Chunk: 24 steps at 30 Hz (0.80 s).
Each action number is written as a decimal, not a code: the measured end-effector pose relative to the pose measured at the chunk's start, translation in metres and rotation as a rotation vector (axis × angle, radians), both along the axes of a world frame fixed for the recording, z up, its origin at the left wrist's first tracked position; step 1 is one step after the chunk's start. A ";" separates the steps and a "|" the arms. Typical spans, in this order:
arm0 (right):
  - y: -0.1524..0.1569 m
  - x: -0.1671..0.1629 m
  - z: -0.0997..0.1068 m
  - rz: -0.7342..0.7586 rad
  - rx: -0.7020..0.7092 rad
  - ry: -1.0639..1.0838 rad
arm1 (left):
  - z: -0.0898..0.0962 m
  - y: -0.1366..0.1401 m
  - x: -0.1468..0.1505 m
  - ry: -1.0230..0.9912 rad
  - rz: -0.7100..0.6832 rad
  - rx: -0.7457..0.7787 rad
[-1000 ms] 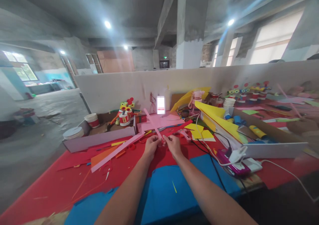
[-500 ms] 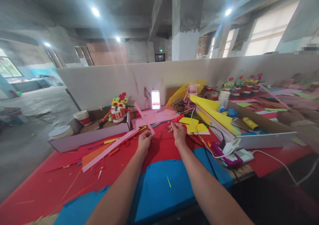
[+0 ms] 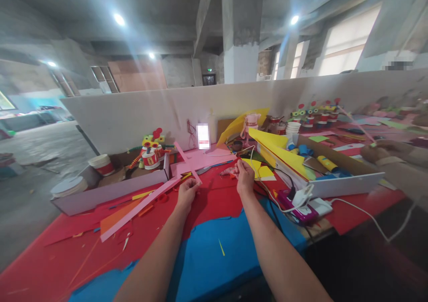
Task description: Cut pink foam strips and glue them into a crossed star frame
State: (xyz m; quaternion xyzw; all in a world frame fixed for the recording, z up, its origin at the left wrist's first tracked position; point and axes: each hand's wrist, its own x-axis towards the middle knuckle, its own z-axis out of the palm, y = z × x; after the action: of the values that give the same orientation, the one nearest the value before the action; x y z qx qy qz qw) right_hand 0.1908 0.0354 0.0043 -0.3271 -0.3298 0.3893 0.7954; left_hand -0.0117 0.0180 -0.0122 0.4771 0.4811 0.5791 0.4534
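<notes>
My left hand [image 3: 188, 194] is closed in a pinch on the lower end of a pink paper strip [image 3: 187, 158], which slants up and away from it. A second, longer pink strip [image 3: 137, 212] lies across the table to its left. My right hand [image 3: 245, 177] is closed with its fingertips together; what it pinches, if anything, is too small to make out. Just left of its fingertips lies a crumpled, partly clear pinkish item [image 3: 229, 171]. Beyond both hands are pink paper sheets [image 3: 214, 157], and yellow paper pieces [image 3: 264, 172] lie right of my right hand.
A cardboard tray [image 3: 117, 194] holds cups and a paper-cup robot figure [image 3: 150, 155] at left. At right stand a box [image 3: 347, 184] of paper rolls and a purple power strip [image 3: 297, 208] with trailing cables. Blue cloth [image 3: 220, 248] covers the front edge. Another person's hand [image 3: 376, 153] is far right.
The view has turned slightly right. My right hand has turned, and the red piece beside its fingertips no longer shows. My left hand keeps its pinch on the strip.
</notes>
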 end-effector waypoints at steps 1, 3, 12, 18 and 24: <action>-0.001 -0.003 0.001 0.008 -0.001 0.052 | 0.000 0.000 0.000 -0.004 -0.006 0.001; -0.004 -0.012 0.001 0.063 -0.022 0.101 | 0.001 -0.001 0.000 -0.025 -0.019 0.012; -0.014 -0.067 -0.028 0.411 -0.139 -0.420 | -0.001 -0.005 0.004 -0.039 -0.220 0.047; -0.015 -0.062 -0.033 0.386 -0.162 -0.456 | -0.004 -0.004 0.004 -0.027 -0.225 0.034; -0.013 -0.064 -0.037 0.361 -0.103 -0.423 | -0.004 -0.008 0.008 -0.085 -0.224 0.056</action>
State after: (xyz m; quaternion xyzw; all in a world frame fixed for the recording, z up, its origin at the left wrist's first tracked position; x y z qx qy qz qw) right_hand 0.1273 0.0223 -0.0324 -0.3769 -0.5211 0.4640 0.6091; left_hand -0.0041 0.0103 -0.0167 0.5153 0.3886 0.5577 0.5219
